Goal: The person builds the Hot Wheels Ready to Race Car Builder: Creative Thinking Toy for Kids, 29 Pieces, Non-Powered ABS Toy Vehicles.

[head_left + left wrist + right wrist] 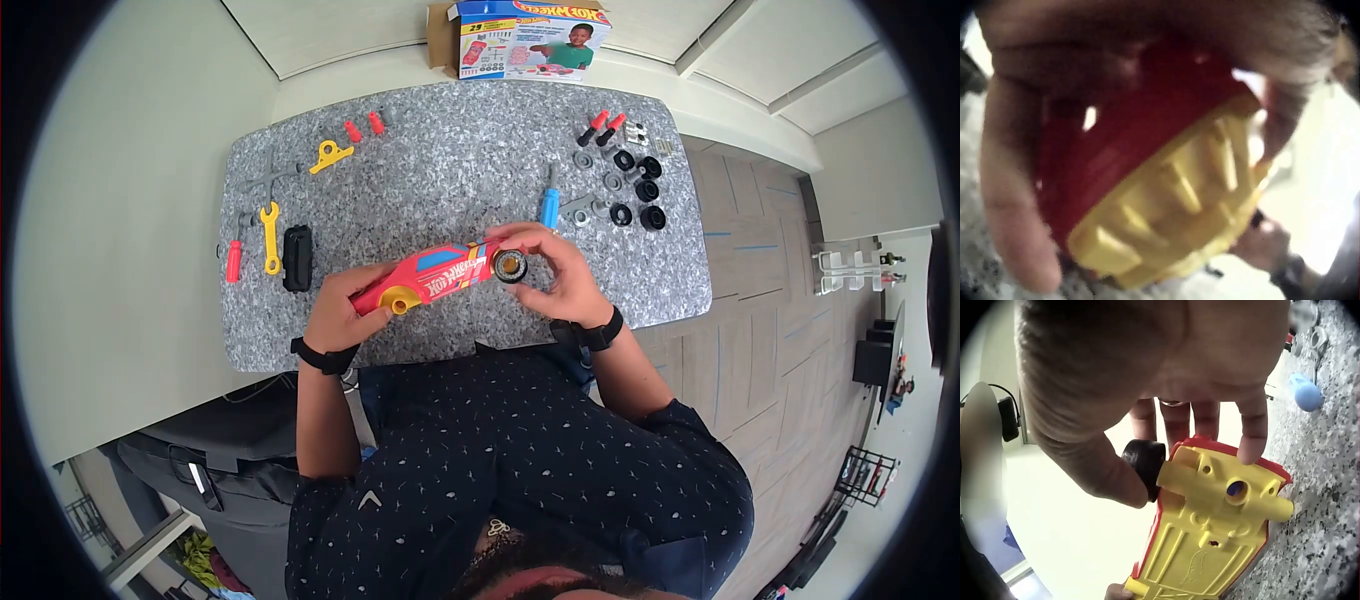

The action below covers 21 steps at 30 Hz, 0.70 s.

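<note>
Grey speckled worktop [450, 160] across the scene, and there, over its near side, is the red toy car [440, 276]! Left hand [345, 305]: grip wrapped round one end. Right hand [562, 272] is at the other. A long black piece [297, 258] lies just beyond the left, a blue screwdriver [550, 207] near the right. Smallest, the black wheel [511, 266]: clamped in the right grip, thumb against it, at the end of the car's yellow tube [1177, 479].

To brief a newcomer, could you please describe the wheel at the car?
Above the speckled table, find the red toy car. The black wheel is at its end by the right hand, unlike the loose wheels lying on the table.
</note>
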Available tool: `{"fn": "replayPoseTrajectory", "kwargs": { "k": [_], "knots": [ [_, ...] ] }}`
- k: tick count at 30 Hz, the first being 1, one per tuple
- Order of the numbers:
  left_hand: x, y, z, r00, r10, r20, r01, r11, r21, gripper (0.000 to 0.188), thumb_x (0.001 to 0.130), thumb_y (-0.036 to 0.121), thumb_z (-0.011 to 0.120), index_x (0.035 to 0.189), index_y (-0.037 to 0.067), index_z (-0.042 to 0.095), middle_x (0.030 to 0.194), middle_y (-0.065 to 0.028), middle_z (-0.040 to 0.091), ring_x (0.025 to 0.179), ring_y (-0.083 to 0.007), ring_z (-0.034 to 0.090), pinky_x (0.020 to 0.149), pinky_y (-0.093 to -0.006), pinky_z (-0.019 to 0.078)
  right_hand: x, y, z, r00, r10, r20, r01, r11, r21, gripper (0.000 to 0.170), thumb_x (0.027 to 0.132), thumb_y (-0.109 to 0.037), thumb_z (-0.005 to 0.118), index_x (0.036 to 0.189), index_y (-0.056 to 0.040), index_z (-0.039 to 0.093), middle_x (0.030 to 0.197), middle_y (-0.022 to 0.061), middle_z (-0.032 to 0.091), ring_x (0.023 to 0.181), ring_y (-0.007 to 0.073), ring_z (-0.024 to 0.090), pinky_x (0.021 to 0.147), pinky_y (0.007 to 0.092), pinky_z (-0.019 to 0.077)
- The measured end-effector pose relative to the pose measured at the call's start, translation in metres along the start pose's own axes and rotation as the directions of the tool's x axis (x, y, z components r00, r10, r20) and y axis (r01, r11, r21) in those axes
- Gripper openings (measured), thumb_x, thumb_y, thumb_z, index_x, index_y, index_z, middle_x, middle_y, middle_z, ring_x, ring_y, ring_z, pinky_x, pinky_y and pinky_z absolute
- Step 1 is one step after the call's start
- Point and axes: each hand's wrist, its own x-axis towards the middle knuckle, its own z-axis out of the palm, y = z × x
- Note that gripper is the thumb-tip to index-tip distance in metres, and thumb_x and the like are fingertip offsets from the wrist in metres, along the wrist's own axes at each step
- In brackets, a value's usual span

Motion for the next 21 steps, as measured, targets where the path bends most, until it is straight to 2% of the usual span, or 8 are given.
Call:
{"fn": "replayPoseTrajectory", "kwargs": {
  "k": [1, 5, 8, 11, 16, 19, 21],
  "knots": [
    [0.000, 0.000, 0.001, 1.000, -0.001, -0.003, 0.001, 1.000, -0.007, 0.066, 0.083, 0.032, 0.084, 0.137, -0.005, 0.074, 0.120, -0.0239, 0.081, 0.106, -0.0360, 0.081, 0.095, -0.0405, 0.0609, -0.002, 0.003, -0.001, 1.000, 0.030, -0.006, -0.030, 0.999, 0.039, 0.055, 0.086, 0.002, 0.082, 0.139, -0.0080, 0.069, 0.154, 0.0161, 0.068, 0.141, 0.0292, 0.067, 0.117, 0.0440, 0.0516],
    [-0.001, 0.003, 0.001, 0.999, -0.049, -0.008, 0.049, 0.998, -0.030, 0.062, 0.086, 0.031, 0.083, 0.137, -0.005, 0.074, 0.119, -0.0227, 0.082, 0.106, -0.0326, 0.081, 0.095, -0.0394, 0.0604, -0.005, 0.011, 0.001, 0.998, 0.050, -0.027, -0.051, 0.998, -0.033, 0.058, 0.088, 0.001, 0.084, 0.143, -0.0085, 0.068, 0.154, 0.0155, 0.068, 0.141, 0.0277, 0.067, 0.113, 0.0411, 0.0535],
    [0.000, 0.003, 0.007, 0.997, -0.007, -0.078, 0.000, 0.996, -0.091, 0.063, 0.086, 0.031, 0.089, 0.137, -0.004, 0.074, 0.118, -0.0207, 0.082, 0.108, -0.0300, 0.081, 0.096, -0.0390, 0.0600, -0.004, 0.006, 0.001, 0.995, 0.078, -0.064, -0.081, 0.995, -0.051, 0.061, 0.090, -0.002, 0.087, 0.146, -0.0087, 0.065, 0.155, 0.0150, 0.068, 0.141, 0.0271, 0.067, 0.111, 0.0401, 0.0546],
    [0.001, 0.008, 0.009, 0.993, 0.069, -0.100, -0.076, 0.995, -0.068, 0.067, 0.083, 0.030, 0.097, 0.137, -0.003, 0.075, 0.118, -0.0191, 0.083, 0.110, -0.0287, 0.081, 0.097, -0.0387, 0.0598, -0.005, 0.005, -0.002, 0.996, 0.076, -0.055, -0.080, 0.994, -0.079, 0.065, 0.090, -0.005, 0.089, 0.150, -0.0090, 0.064, 0.155, 0.0147, 0.067, 0.141, 0.0264, 0.067, 0.109, 0.0395, 0.0553],
    [-0.001, 0.000, 0.013, 0.993, 0.041, -0.109, -0.036, 0.998, 0.049, 0.070, 0.078, 0.027, 0.102, 0.137, -0.001, 0.075, 0.119, -0.0181, 0.083, 0.109, -0.0288, 0.082, 0.098, -0.0383, 0.0600, -0.008, -0.003, -0.009, 0.993, 0.037, -0.112, -0.047, 0.995, -0.088, 0.059, 0.093, -0.004, 0.087, 0.148, -0.0076, 0.067, 0.154, 0.0129, 0.068, 0.136, 0.0243, 0.068, 0.105, 0.0379, 0.0569],
    [-0.001, 0.001, 0.014, 0.993, 0.045, -0.112, -0.037, 0.997, 0.068, 0.068, 0.078, 0.027, 0.102, 0.136, 0.000, 0.076, 0.119, -0.0175, 0.083, 0.109, -0.0296, 0.082, 0.098, -0.0384, 0.0602, -0.020, 0.009, -0.041, 0.949, 0.038, -0.313, -0.109, 0.971, -0.213, 0.047, 0.093, -0.003, 0.085, 0.139, -0.0066, 0.072, 0.146, 0.0103, 0.071, 0.123, 0.0209, 0.071, 0.098, 0.0355, 0.0591],
    [0.000, 0.002, 0.014, 0.993, 0.043, -0.113, -0.036, 0.997, 0.065, 0.068, 0.078, 0.027, 0.102, 0.136, 0.001, 0.076, 0.118, -0.0173, 0.083, 0.108, -0.0302, 0.082, 0.097, -0.0385, 0.0603, -0.030, 0.030, -0.067, 0.842, 0.071, -0.535, -0.270, 0.914, -0.303, 0.036, 0.094, -0.005, 0.084, 0.130, -0.0073, 0.077, 0.135, 0.0106, 0.075, 0.107, 0.0213, 0.073, 0.083, 0.0353, 0.0588]
  ]
}}
